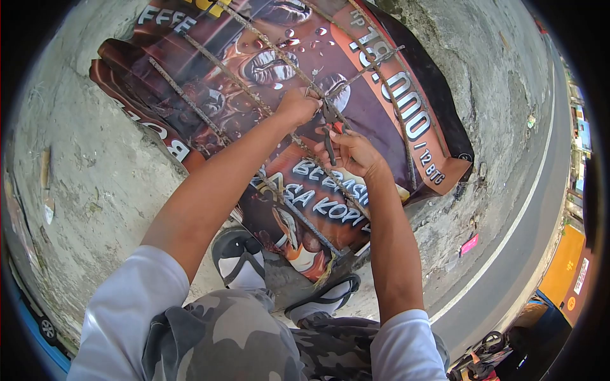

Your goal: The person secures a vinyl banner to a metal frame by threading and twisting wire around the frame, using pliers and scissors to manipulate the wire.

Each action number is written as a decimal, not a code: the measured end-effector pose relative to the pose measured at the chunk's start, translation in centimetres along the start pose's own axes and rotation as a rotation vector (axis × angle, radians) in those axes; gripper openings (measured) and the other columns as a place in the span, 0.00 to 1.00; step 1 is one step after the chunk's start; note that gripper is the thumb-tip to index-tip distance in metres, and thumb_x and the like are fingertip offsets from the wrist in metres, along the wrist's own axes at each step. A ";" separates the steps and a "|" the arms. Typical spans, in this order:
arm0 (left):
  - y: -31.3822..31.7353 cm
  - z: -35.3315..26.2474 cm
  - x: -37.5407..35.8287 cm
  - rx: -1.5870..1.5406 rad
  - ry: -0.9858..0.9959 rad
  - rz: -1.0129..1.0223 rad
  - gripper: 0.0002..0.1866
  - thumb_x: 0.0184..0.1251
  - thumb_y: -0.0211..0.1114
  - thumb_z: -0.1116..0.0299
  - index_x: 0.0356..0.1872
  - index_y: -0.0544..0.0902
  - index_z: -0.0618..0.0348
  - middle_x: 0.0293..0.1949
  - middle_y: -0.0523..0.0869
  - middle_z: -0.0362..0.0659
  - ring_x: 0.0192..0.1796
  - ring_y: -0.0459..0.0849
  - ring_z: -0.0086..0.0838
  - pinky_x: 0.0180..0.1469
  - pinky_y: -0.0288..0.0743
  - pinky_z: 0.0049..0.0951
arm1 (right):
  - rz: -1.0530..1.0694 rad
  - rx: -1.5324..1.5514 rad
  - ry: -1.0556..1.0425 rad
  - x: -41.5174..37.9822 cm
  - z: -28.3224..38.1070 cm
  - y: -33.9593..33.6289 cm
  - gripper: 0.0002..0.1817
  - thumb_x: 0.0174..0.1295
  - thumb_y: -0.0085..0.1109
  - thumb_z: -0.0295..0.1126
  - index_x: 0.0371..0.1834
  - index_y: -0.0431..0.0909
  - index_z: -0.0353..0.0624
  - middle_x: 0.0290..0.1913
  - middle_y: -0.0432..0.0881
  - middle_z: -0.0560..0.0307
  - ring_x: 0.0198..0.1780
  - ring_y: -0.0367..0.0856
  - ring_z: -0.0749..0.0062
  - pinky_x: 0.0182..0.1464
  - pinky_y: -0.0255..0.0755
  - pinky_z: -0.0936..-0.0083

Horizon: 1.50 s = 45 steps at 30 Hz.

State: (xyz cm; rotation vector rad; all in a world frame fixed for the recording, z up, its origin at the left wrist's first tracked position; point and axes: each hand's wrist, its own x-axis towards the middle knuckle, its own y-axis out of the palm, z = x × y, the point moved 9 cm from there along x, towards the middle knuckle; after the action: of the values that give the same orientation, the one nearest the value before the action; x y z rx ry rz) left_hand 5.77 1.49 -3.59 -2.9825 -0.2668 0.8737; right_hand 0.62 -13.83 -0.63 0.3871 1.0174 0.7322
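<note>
My right hand is wrapped around a pair of pliers with dark and red handles. The jaws point away from me at a crossing of thin rusty rebar rods. My left hand is closed in a pinch right beside the jaws, at the same crossing. What its fingertips hold is too small to make out; thin wire ends seem to stick up there. Beneath the rods lies a printed coffee banner, spread on the ground with its left side folded and wrinkled.
On the rough concrete at left lies a trowel with a wooden handle. My sandalled feet are at the banner's near edge. A pink packet lies at right, before a road. A blue car shows at lower left.
</note>
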 end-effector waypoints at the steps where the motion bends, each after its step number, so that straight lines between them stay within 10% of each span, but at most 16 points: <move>1: 0.0 0.0 0.1 0.005 0.000 0.001 0.07 0.65 0.68 0.73 0.41 0.86 0.63 0.35 0.87 0.40 0.36 0.81 0.22 0.40 0.74 0.25 | 0.007 0.007 -0.008 -0.1 0.0 0.1 0.20 0.76 0.52 0.36 0.66 0.70 0.37 0.45 0.87 0.46 0.40 0.88 0.65 0.42 0.87 0.63; 24: 0.1 0.2 0.5 0.029 0.014 0.009 0.06 0.66 0.67 0.73 0.41 0.85 0.61 0.36 0.87 0.41 0.37 0.81 0.24 0.43 0.75 0.26 | 0.066 0.060 -0.016 0.0 0.0 0.3 0.24 0.75 0.51 0.35 0.71 0.66 0.36 0.49 0.86 0.40 0.42 0.89 0.61 0.47 0.87 0.56; 35: 0.1 -0.2 0.1 0.014 -0.002 0.000 0.06 0.65 0.67 0.73 0.40 0.84 0.62 0.36 0.87 0.42 0.36 0.83 0.25 0.41 0.77 0.27 | -0.034 0.131 -0.018 -0.2 -0.2 0.6 0.15 0.73 0.60 0.41 0.56 0.74 0.47 0.29 0.76 0.62 0.23 0.68 0.78 0.23 0.63 0.76; 45: 0.1 0.2 0.5 0.029 -0.016 -0.012 0.06 0.65 0.67 0.74 0.40 0.85 0.62 0.36 0.88 0.43 0.35 0.83 0.26 0.41 0.78 0.26 | -0.391 -0.585 0.013 -1.0 2.8 -1.2 0.13 0.68 0.63 0.37 0.45 0.74 0.41 0.26 0.80 0.54 0.25 0.81 0.67 0.25 0.73 0.64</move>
State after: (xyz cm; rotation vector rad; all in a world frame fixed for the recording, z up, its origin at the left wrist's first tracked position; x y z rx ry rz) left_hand 6.07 1.52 -4.05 -2.9452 -0.2703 0.8931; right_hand 3.23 -15.31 0.62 -0.3163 0.8107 0.6398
